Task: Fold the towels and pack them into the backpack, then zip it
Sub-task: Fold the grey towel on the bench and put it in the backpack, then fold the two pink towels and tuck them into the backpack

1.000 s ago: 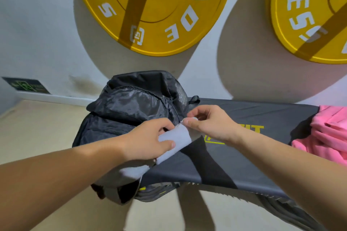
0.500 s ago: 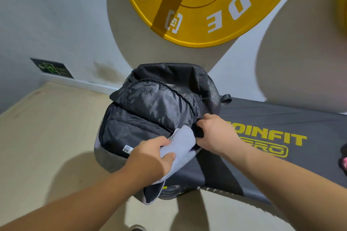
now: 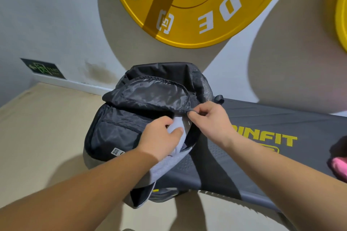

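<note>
Head view showed the left hand (image 3: 159,138) clamped on a pale grey folded towel (image 3: 178,127) at the black nylon backpack (image 3: 131,118). The right hand (image 3: 212,118) pinched the backpack's opening edge.

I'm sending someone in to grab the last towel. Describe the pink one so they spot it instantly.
Find the long dark weight bench with yellow lettering, standing below the yellow weight plates on the wall. A black backpack sits at its left end; go to the opposite, right end. The pink towel lies there at the frame's edge, the only bright pink thing around, only partly in view.
</note>
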Demonstrator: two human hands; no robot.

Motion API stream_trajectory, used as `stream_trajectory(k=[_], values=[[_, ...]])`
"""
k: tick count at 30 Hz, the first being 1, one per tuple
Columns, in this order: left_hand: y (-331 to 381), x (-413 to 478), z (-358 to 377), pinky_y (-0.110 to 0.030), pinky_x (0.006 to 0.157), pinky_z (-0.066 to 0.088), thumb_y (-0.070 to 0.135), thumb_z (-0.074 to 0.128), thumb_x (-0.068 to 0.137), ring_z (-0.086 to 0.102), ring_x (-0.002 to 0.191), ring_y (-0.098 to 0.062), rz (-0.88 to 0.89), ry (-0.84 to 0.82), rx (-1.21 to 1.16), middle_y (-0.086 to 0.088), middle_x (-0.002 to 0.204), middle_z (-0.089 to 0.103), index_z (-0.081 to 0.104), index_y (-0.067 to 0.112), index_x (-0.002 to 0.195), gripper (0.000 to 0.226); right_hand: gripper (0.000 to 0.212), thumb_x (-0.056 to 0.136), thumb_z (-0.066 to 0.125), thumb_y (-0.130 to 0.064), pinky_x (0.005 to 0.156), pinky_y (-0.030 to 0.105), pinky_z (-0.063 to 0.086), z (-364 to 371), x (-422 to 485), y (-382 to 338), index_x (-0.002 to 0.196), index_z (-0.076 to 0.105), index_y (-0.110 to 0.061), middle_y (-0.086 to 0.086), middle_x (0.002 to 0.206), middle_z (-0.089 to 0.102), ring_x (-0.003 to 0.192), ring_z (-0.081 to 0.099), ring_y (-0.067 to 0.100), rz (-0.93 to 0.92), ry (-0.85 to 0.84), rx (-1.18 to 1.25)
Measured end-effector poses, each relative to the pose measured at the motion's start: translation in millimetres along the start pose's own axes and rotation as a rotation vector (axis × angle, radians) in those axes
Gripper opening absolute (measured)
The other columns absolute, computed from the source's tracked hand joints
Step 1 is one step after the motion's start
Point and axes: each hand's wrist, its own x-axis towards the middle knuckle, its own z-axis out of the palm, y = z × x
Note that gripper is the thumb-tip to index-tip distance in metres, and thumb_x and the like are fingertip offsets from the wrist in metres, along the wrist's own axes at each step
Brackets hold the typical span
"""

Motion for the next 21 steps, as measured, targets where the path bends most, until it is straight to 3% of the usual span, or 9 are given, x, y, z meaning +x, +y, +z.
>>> stream_trajectory(k=[4, 8, 12, 17, 21], values=[[2, 8, 35, -0.028, 0.058, 0.039, 0.033, 0.061, 0.091, 0.051, 0.072, -0.019, -0.008, -0.091, 0.014, 0.0, 0.081, 0.052, 0.058, 0.017, 0.082, 0.019, 0.013, 0.08, 0.066, -0.024, 0.082, 0.036, 0.052, -11, 1, 8, 0.074, 0.069, -0.013, -0.001, 0.091, 0.062, 0.085, 0.061, 0.014, -0.1, -0.226, -0.171], [-12, -3, 41, -0.022, 0.071, 0.042, 0.039, 0.058, 0.093, 0.055, 0.085, -0.007, 0.029, -0.156, 0.031, 0.0, 0.101, 0.051, 0.058, 0.028, 0.088, 0.012, 0.013, 0.09, 0.064, -0.022, 0.096, 0.035, 0.047, -26, 1, 16, 0.097, 0.074, -0.016, -0.001, 0.105, 0.062, 0.1, 0.06, 0.014, -0.167, -0.407, -0.235], [-8, -13, 24, -0.037, 0.095, 0.051, 0.041, 0.063, 0.09, 0.061, 0.099, -0.013, 0.055, -0.137, 0.151, 0.006, 0.108, 0.057, 0.065, 0.029, 0.112, 0.025, 0.027, 0.095, 0.059, -0.027, 0.101, 0.032, 0.047, -36, -9, 13, 0.118, 0.071, -0.02, -0.002, 0.118, 0.067, 0.109, 0.062, 0.016, -0.141, -0.362, -0.311], [35, -27, -2, -0.036, 0.089, 0.053, 0.029, 0.064, 0.09, 0.064, 0.093, -0.015, 0.116, -0.14, 0.258, 0.003, 0.1, 0.068, 0.067, 0.02, 0.105, 0.017, 0.024, 0.095, 0.055, -0.029, 0.091, 0.032, 0.053, -69, -27, -6, 0.111, 0.072, -0.022, -0.002, 0.102, 0.073, 0.096, 0.066, 0.018, -0.094, -0.419, -0.381], [99, -43, 9, -0.027, 0.072, 0.051, 0.027, 0.07, 0.088, 0.067, 0.076, -0.015, 0.172, -0.169, 0.267, 0.005, 0.081, 0.074, 0.073, 0.021, 0.087, 0.007, 0.022, 0.094, 0.054, -0.03, 0.082, 0.033, 0.055, -117, -44, -11, 0.098, 0.072, -0.019, 0.001, 0.089, 0.074, 0.088, 0.066, 0.022, -0.054, -0.42, -0.47]])
